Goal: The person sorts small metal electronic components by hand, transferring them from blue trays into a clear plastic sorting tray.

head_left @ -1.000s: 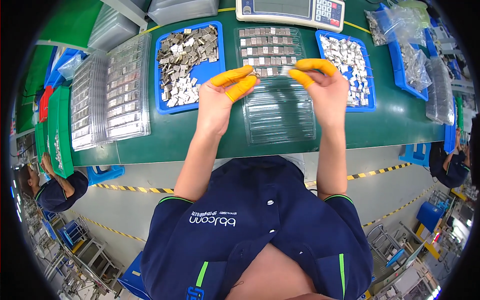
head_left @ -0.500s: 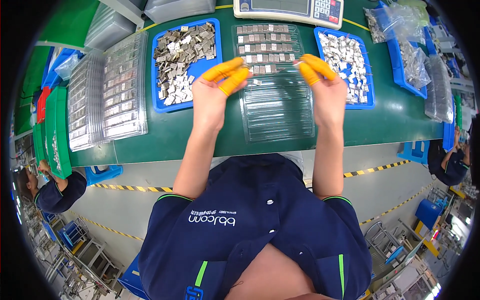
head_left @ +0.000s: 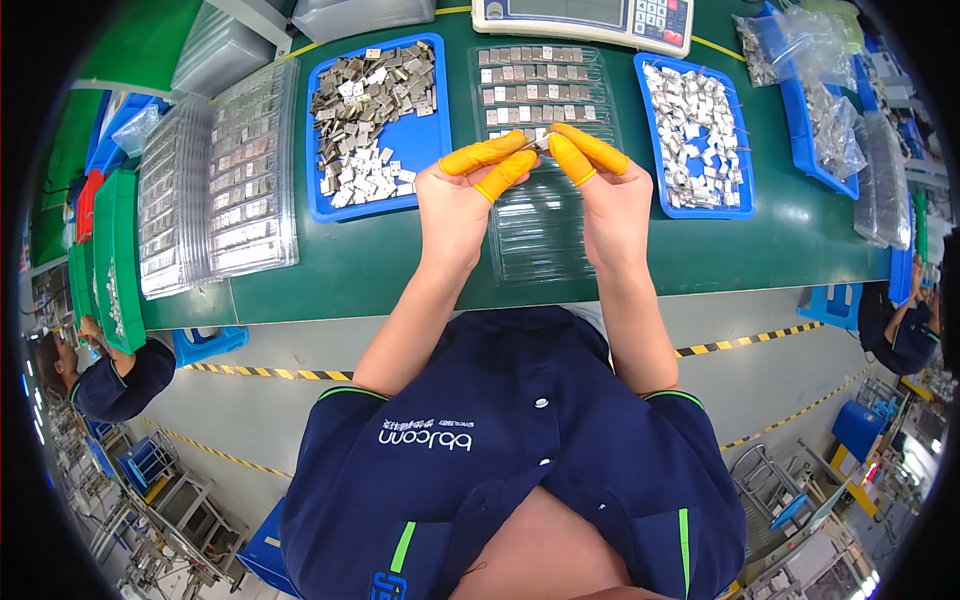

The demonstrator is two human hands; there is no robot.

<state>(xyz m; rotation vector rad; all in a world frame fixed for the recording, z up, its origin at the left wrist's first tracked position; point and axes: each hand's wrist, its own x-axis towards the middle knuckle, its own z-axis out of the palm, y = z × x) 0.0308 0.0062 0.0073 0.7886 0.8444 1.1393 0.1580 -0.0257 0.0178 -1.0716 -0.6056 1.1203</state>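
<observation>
Yellow finger cots cover the thumb and a finger on both hands. My left hand pinches a small metal connector piece, its fingertips meeting those of my right hand. The right fingertips close on the same spot, on a small whitish part mostly hidden by them. Beneath both hands lies a clear plastic blister tray, its far rows filled with metal connector pieces and its near rows bare. Left of it, a blue tray holds loose metal connector shells; on the right, another blue tray holds small white parts.
Filled clear blister trays are stacked at the left, beside a green bin. A digital scale stands at the back. Bagged parts sit in a blue bin at the right. Co-workers work at both sides.
My hands have come together over the blister tray, the left moving right and the right moving left. The piece that lay loose by my left fingers is now out of sight.
</observation>
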